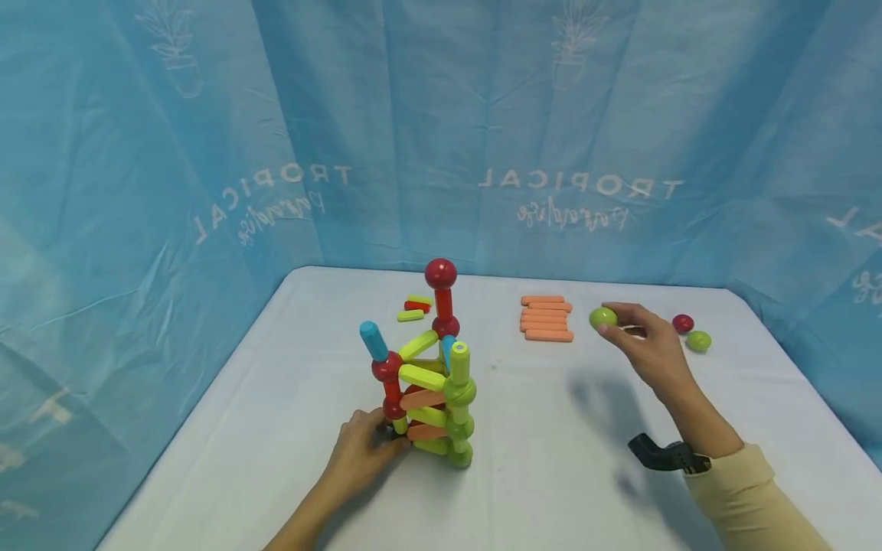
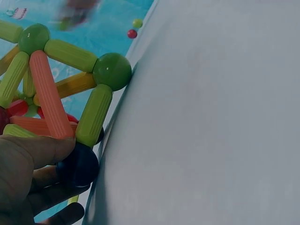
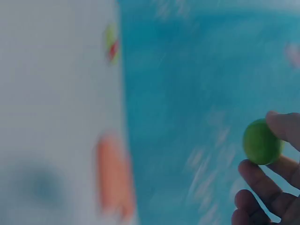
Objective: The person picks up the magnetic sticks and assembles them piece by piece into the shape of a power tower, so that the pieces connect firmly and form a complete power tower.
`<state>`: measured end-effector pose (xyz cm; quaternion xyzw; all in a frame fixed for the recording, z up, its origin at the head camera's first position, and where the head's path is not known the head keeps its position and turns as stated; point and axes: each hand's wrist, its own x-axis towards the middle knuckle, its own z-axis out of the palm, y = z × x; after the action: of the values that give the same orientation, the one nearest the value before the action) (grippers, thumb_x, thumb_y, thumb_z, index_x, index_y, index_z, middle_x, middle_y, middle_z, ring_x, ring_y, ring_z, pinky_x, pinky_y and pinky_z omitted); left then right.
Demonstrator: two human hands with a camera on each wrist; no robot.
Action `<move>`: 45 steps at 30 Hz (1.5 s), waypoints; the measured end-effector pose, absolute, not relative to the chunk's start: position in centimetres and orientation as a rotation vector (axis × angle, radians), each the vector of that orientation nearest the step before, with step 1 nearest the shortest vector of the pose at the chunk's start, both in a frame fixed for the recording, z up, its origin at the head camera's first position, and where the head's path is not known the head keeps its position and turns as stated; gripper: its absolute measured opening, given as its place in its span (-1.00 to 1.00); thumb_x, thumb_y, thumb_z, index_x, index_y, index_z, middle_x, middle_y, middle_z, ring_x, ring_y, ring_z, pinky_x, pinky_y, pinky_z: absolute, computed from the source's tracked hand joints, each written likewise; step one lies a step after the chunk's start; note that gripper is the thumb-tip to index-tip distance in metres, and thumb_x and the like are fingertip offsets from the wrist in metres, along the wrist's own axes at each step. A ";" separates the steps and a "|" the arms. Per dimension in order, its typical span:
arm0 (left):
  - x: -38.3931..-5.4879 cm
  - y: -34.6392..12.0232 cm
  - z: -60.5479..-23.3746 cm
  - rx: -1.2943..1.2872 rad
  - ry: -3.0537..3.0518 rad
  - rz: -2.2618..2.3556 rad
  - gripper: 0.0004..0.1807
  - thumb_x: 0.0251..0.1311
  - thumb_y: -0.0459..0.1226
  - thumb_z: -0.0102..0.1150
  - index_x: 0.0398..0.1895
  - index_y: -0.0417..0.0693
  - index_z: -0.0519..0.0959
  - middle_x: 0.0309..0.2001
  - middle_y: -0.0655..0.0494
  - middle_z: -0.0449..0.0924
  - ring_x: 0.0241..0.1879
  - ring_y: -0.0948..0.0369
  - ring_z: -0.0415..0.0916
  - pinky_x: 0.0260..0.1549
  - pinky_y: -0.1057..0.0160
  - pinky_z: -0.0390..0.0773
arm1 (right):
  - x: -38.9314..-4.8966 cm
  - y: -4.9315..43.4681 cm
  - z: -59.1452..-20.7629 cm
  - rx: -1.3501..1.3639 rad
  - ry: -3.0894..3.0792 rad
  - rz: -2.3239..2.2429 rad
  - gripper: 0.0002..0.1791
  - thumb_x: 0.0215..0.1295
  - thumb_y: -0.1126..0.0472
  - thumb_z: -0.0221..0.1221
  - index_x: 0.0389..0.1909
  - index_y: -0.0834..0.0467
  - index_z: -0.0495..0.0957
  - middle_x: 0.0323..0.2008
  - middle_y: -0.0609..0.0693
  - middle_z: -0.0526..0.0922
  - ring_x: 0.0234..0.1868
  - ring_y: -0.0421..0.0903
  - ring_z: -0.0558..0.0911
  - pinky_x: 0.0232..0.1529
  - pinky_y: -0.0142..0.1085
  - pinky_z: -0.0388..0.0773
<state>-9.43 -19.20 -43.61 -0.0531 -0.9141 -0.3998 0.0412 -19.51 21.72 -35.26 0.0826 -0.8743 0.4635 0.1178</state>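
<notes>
A built frame of ridged rods and balls [image 1: 459, 392] stands on the white table left of centre, in green, yellow-green, red, orange and blue. Its tallest post ends in a red ball [image 1: 441, 274]. My left hand [image 1: 360, 453] grips it low on the left side; in the left wrist view, thumb and fingers close round a dark blue ball [image 2: 78, 166] at a corner. Over the table's right side, my right hand [image 1: 648, 348] pinches a single green ball [image 3: 262, 143] between thumb and fingertips, apart from the frame.
Several orange rods [image 1: 546, 317] lie in a row at the back centre. Short yellow-green and red rods [image 1: 416, 306] lie behind the frame. A red ball [image 1: 683, 323] and a green ball [image 1: 699, 340] rest at the back right. Blue printed sheeting [image 1: 441, 153] hangs around the table.
</notes>
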 end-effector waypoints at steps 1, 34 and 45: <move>-9.5 -19.0 -43.6 -0.174 -2.797 -1.219 -0.60 -0.07 -0.26 0.46 -0.07 0.04 0.64 -0.30 0.27 0.57 -0.24 0.20 0.33 -0.29 0.13 0.29 | -18.8 20.0 -33.8 0.320 -2.477 1.444 -0.53 0.33 0.05 0.20 0.17 0.21 0.49 -0.04 0.11 0.52 -0.02 0.01 0.44 -0.17 -0.27 0.45; -9.3 -17.5 -43.7 -0.242 -2.785 -1.109 -0.65 -0.09 -0.23 0.50 -0.17 0.02 0.65 -0.28 0.16 0.64 -0.21 0.16 0.43 -0.26 0.03 0.39 | -13.8 0.3 -22.7 1.090 -2.486 1.114 -0.64 0.12 0.07 0.39 -0.04 0.00 0.64 -0.22 -0.20 0.68 -0.16 -0.33 0.57 -0.15 -0.35 0.45; -9.4 -17.2 -43.7 -0.180 -2.820 -1.109 -0.64 -0.10 -0.23 0.49 -0.16 0.02 0.64 -0.30 0.21 0.62 -0.25 0.20 0.35 -0.28 0.12 0.30 | -13.8 5.1 -22.9 0.956 -2.327 1.286 -0.60 0.18 0.09 0.34 0.03 0.12 0.59 -0.09 -0.10 0.66 -0.04 -0.18 0.54 -0.06 -0.18 0.44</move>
<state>-9.37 -17.22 -43.68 -0.0591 -0.9277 -0.3649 0.0528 -13.79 5.13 -22.88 0.3341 -0.8134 0.4494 0.1575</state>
